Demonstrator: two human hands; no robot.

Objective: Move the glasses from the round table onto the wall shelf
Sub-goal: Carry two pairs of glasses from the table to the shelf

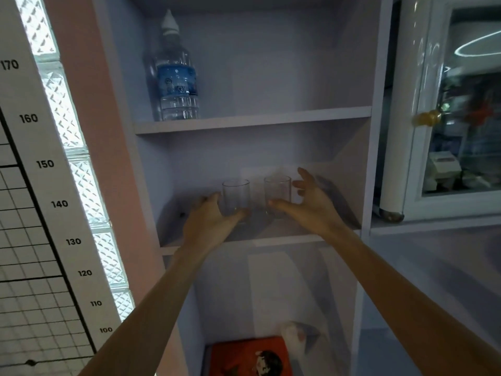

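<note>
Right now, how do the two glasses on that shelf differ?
The left glass has the left hand curled round it; the right glass has the right hand open beside it, fingers spread. The left glass's lower part is hidden by that hand; the right glass shows nearly whole, only a thumb crossing its base. Both are clear and upright on the same shelf.

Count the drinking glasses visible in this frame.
2. Both stand on the middle shelf: the left glass in the left hand, the right glass beside the open right hand, whose thumb is at its base. None seem hidden.
</note>
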